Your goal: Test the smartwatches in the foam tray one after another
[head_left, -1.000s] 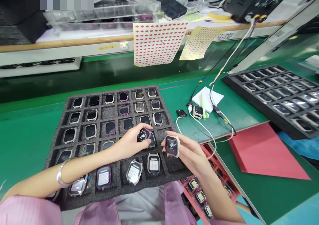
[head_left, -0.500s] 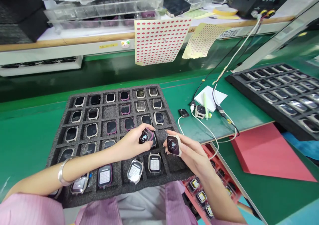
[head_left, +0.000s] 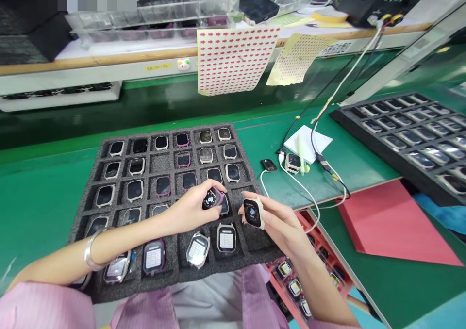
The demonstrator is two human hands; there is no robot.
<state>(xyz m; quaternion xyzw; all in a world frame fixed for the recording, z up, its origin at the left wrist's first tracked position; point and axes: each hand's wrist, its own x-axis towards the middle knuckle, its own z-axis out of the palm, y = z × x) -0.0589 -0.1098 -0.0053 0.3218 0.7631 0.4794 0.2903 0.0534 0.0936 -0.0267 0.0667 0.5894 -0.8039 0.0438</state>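
My left hand (head_left: 189, 207) pinches a purple-cased smartwatch body (head_left: 212, 199) with a lit screen, just above the dark foam tray (head_left: 160, 164). My right hand (head_left: 276, 220) grips a white-cased smartwatch body (head_left: 252, 213), its screen also lit, over the tray's right edge. The tray's pockets hold several watch bodies; the nearest row (head_left: 226, 238) shows lit white screens, the farther ones are dark. A silver bangle (head_left: 89, 251) circles my left wrist.
A second foam tray of watches (head_left: 411, 139) lies at the right. A watch on a white charging cable (head_left: 293, 163), a small black puck (head_left: 268, 165), white paper and a green pen sit beside my tray. A red foam sheet (head_left: 386, 222) and a red bin of watches (head_left: 294, 285) are lower right. Sticker sheets (head_left: 233, 59) hang from the shelf.
Both hands stay nearly in place; the white watch in my right hand has tilted slightly and the view shifted a little.
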